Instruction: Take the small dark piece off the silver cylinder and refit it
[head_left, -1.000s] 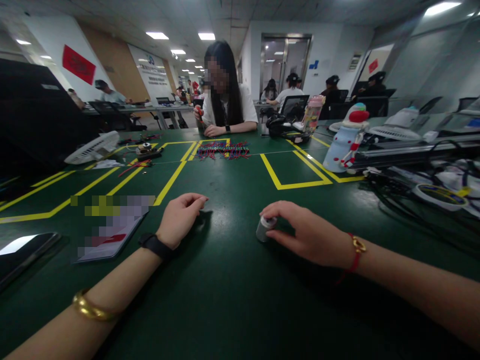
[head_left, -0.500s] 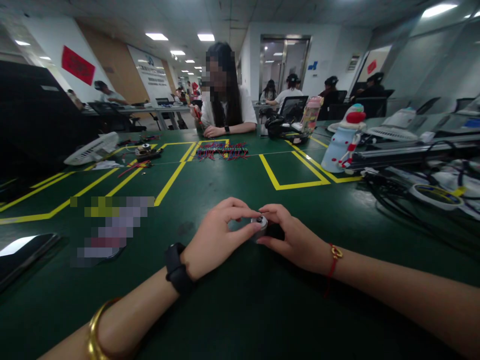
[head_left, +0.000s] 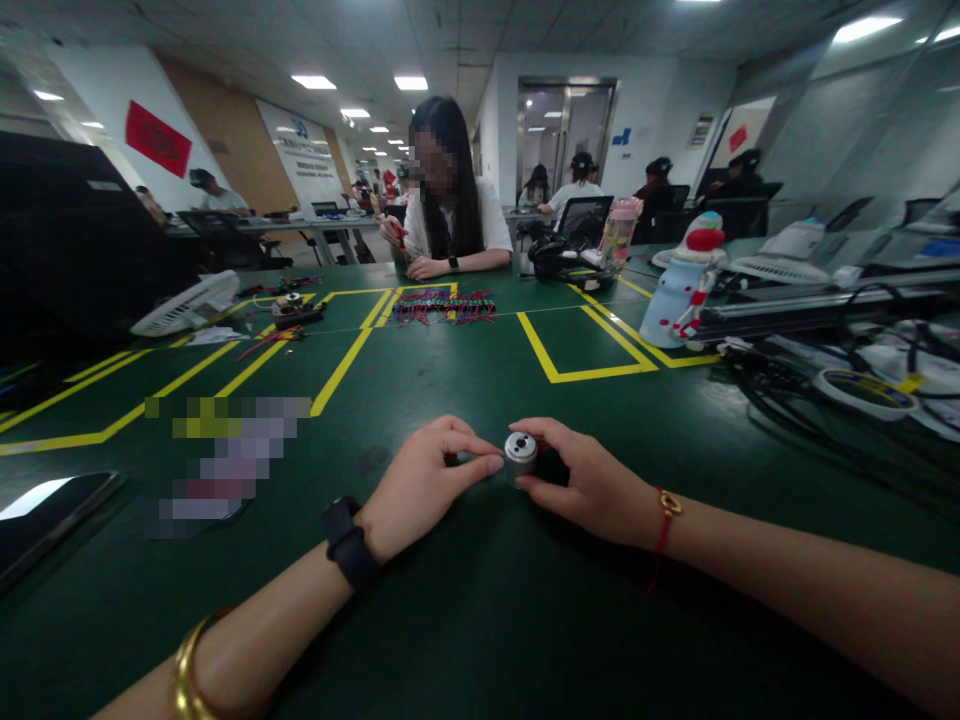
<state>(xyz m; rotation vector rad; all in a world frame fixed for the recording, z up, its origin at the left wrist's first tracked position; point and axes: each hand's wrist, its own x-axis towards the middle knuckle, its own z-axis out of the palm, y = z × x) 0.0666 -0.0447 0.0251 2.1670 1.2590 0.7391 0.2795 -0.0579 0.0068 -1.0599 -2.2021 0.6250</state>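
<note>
A small silver metal cylinder (head_left: 520,456) stands upright on the green table, its flat top showing a dark centre and small dark holes. My right hand (head_left: 574,472) grips it from the right, thumb at the near side and fingers behind. My left hand (head_left: 442,475) is just left of the cylinder, thumb and index fingertips brought together in a pinch. Whatever may be between those fingertips is too small to make out. A black watch (head_left: 349,545) is on my left wrist.
A phone (head_left: 56,515) and a blurred-out item (head_left: 232,465) lie to the left. Bundled wires (head_left: 442,304) lie ahead, near a seated person (head_left: 454,200). On the right are a blue bottle (head_left: 671,300), black cables (head_left: 787,390) and a tape roll (head_left: 866,393).
My left fingers have come off the cylinder's top and drawn slightly left and down, uncovering its top face. My right hand stays around the cylinder.
</note>
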